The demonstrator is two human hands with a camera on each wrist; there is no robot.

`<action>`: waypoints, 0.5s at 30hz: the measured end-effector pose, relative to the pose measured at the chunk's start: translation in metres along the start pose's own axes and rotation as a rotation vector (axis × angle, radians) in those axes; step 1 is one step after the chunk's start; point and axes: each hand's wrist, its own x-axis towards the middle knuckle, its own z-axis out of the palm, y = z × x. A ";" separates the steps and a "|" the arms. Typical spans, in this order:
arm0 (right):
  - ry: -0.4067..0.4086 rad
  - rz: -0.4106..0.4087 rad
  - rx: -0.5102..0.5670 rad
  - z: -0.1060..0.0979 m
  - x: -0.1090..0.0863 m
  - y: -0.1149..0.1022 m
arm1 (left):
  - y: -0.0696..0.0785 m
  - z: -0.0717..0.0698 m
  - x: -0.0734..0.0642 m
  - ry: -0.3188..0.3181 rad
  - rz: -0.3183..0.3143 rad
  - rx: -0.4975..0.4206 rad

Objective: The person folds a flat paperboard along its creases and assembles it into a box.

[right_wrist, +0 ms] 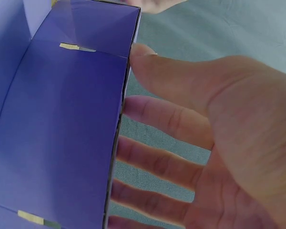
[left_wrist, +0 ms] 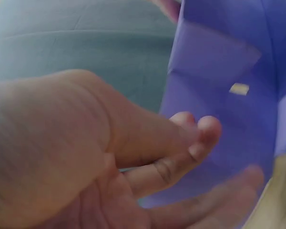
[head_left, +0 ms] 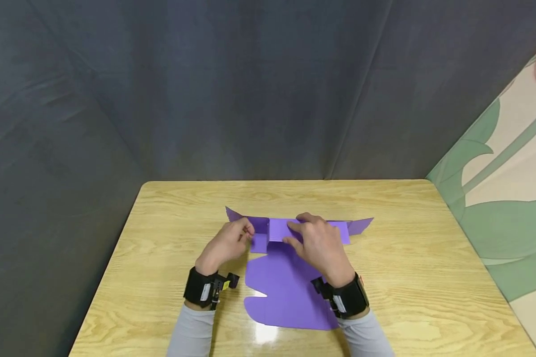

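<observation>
A purple cardboard box blank (head_left: 290, 292) lies partly folded on the table. Its far side stands up, and a long folded panel (head_left: 279, 230) runs along the top of it. My right hand (head_left: 321, 245) rests over this panel. In the right wrist view the thumb (right_wrist: 145, 55) touches the panel's edge, and the straight fingers lie against its outer side, tips partly hidden. By the small left end flap (head_left: 259, 243) hovers my left hand (head_left: 227, 243). Its thumb and fingertips come together in front of a purple wall (left_wrist: 219, 52) in the left wrist view; nothing shows between them.
The blank sits on a wood-grain table (head_left: 174, 223). Side flaps stick out at the far left (head_left: 234, 214) and far right (head_left: 361, 226). A dark curtain (head_left: 250, 99) hangs behind the table, and a floral-patterned surface (head_left: 513, 198) lies at the right.
</observation>
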 end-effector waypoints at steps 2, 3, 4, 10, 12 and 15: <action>0.003 0.001 -0.005 -0.002 0.001 0.001 | -0.001 0.004 0.006 -0.048 0.003 -0.020; 0.001 0.004 -0.007 -0.002 0.002 0.001 | -0.001 0.006 0.008 -0.062 0.001 -0.023; 0.001 0.004 -0.009 -0.003 0.002 0.001 | -0.001 0.007 0.010 -0.072 -0.003 -0.025; -0.013 0.016 -0.021 -0.004 0.004 0.001 | -0.002 0.015 0.017 -0.099 -0.001 0.007; -0.017 0.024 -0.023 -0.003 0.004 0.000 | -0.001 0.016 0.018 -0.104 0.000 0.009; -0.016 0.022 -0.028 -0.002 0.004 -0.001 | -0.001 0.016 0.017 -0.101 -0.005 0.013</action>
